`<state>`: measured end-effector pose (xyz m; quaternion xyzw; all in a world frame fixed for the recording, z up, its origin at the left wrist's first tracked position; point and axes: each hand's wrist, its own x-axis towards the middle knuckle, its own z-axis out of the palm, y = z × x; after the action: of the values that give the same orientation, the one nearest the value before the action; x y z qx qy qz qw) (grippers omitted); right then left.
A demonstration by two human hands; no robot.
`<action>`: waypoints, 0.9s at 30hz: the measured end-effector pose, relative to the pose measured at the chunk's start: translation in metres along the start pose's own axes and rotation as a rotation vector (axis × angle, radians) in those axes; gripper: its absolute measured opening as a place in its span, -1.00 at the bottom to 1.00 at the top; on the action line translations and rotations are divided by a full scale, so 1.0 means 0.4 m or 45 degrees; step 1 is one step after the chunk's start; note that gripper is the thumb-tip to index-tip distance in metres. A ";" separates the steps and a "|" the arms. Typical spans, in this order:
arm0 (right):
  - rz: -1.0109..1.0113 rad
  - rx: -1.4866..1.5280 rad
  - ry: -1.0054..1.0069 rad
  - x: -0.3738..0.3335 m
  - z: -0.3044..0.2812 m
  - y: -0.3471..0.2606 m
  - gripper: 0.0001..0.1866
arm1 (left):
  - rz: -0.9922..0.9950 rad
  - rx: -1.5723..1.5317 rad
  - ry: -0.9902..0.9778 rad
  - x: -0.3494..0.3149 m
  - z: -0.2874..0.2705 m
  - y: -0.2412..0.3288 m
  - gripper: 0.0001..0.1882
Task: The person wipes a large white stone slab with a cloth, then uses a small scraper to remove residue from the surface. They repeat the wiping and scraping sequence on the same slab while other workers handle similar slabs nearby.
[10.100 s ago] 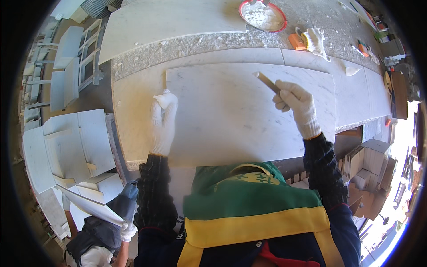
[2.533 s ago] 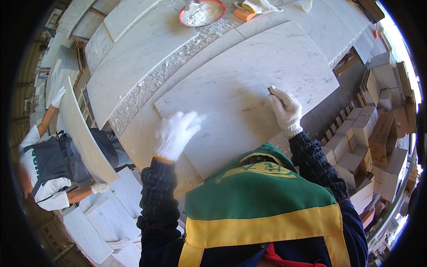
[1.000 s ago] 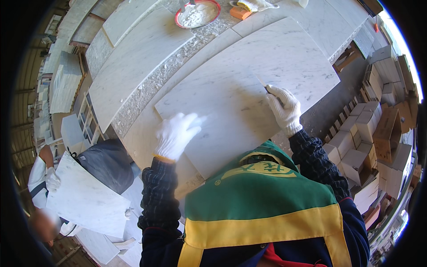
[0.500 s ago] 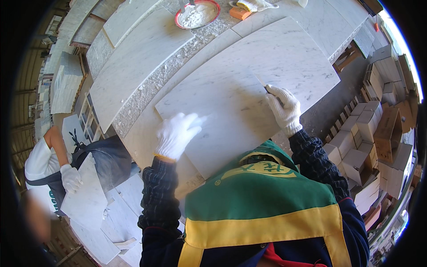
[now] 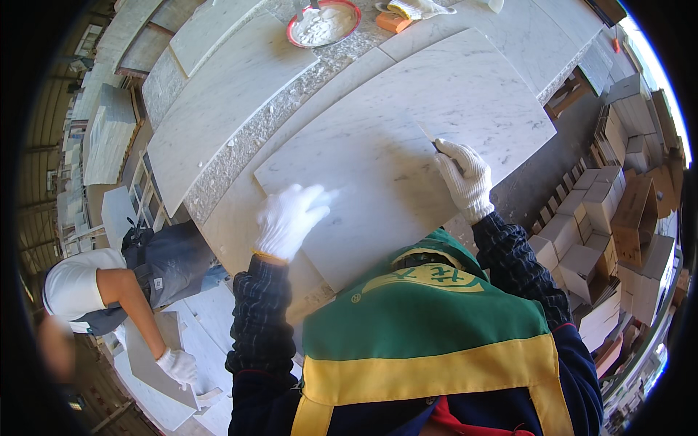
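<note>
While I'm on this head cam from afar, the slab (image 5: pixel 407 192) is what I keep staring at. It's white with soft grey veining, and darker flecks bunch up in the middle and toward the right (a shadow falls there too, so some of the grey may be shade). Its edges bow, but that's the fisheye. It lies flat on other pale slabs, right in front of the green apron (image 5: pixel 436 327).

The right hand (image 5: pixel 464 182) pinches a thin blade (image 5: pixel 426 132) between thumb and fingers, tip aimed at the slab; can't tell if it touches. The left hand (image 5: pixel 291 218) is open, fingers a bit parted, over the slab's left edge. Resting or hovering? No clue, the fingertips are blurry.

Past the far side: a red-rimmed bowl (image 5: pixel 313 46) of white paste (image 5: pixel 325 26), then an orange block (image 5: pixel 392 22) with a glove (image 5: pixel 416 9) just beside it.
</note>
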<state>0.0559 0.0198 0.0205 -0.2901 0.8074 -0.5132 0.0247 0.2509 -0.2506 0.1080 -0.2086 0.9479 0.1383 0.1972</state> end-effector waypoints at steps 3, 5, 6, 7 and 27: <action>-0.003 0.001 0.007 0.000 0.000 -0.001 -0.72 | -0.004 -0.045 0.006 -0.003 0.004 -0.011 -0.52; -0.002 -0.003 0.022 -0.002 0.000 -0.001 -0.72 | 0.058 -0.296 0.124 -0.008 0.010 -0.028 -0.51; 0.023 0.033 0.015 -0.002 -0.001 0.001 -0.72 | 0.059 -0.421 0.162 -0.009 0.015 -0.037 -0.51; 0.028 0.059 0.019 0.001 -0.003 0.005 -0.72 | 0.108 -0.553 0.208 -0.007 0.021 -0.046 -0.51; 0.055 -0.234 0.089 0.098 -0.039 0.041 -0.73 | 0.096 -1.540 0.809 0.612 -0.022 0.010 -0.44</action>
<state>0.0109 0.0184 0.0241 -0.2554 0.8576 -0.4461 -0.0191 0.0418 -0.3334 0.0107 -0.2796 0.7224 0.5824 -0.2467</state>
